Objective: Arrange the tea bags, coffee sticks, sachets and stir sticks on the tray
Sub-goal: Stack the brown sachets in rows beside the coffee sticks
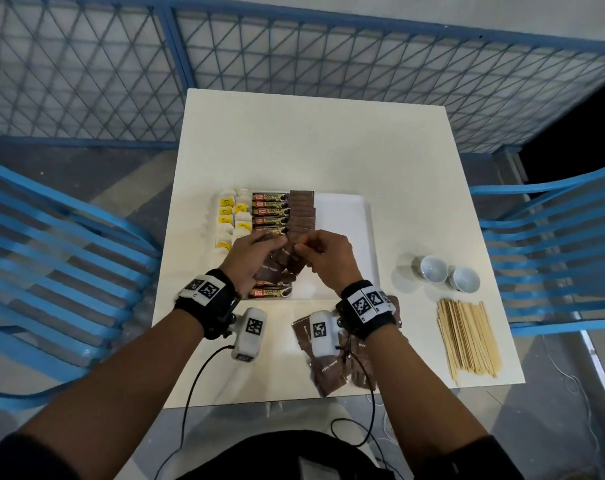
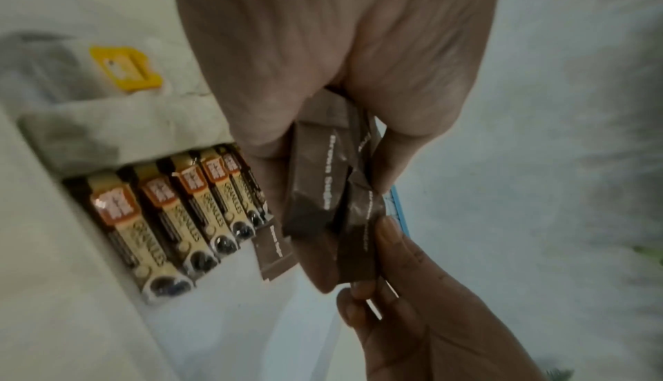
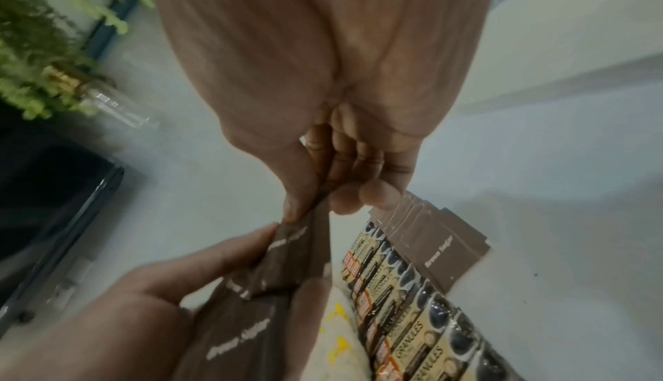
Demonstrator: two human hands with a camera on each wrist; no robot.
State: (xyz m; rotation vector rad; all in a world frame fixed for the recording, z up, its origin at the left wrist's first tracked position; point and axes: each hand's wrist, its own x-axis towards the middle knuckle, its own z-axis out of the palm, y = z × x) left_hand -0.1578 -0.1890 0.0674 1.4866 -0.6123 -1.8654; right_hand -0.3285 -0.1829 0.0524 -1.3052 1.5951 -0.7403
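Both hands are up over the near part of the tray, close together. The left hand (image 1: 251, 252) grips a fanned bunch of brown sugar sachets (image 1: 277, 268), fingers and thumb curled round them, and the right hand (image 1: 323, 252) pinches the top edge of one sachet from that bunch between thumb and fingertips.

Under them sits the white tray (image 1: 349, 216) on a white square table (image 1: 311, 140). On the tray's left side the tea bags (image 1: 232, 216) with yellow tags lie in two columns. Just beside them runs a column of coffee sticks (image 1: 270, 211), packed side by side. Next to those, a row of brown sachets (image 1: 303, 211) lies overlapping, each one shingled over the next. The right half of the tray is bare white.

Off the tray, near the table's front edge below the right wrist, a loose heap of more brown sachets (image 1: 332, 370) lies scattered. To the right, a bundle of wooden stir sticks (image 1: 467, 336) lies flat on the table, and just behind it two white cups (image 1: 446, 273) stand touching.

Blue slatted chairs (image 1: 62, 258) flank the table on both sides. Beyond it is a blue-framed mesh fence (image 1: 294, 53), and the floor is grey.
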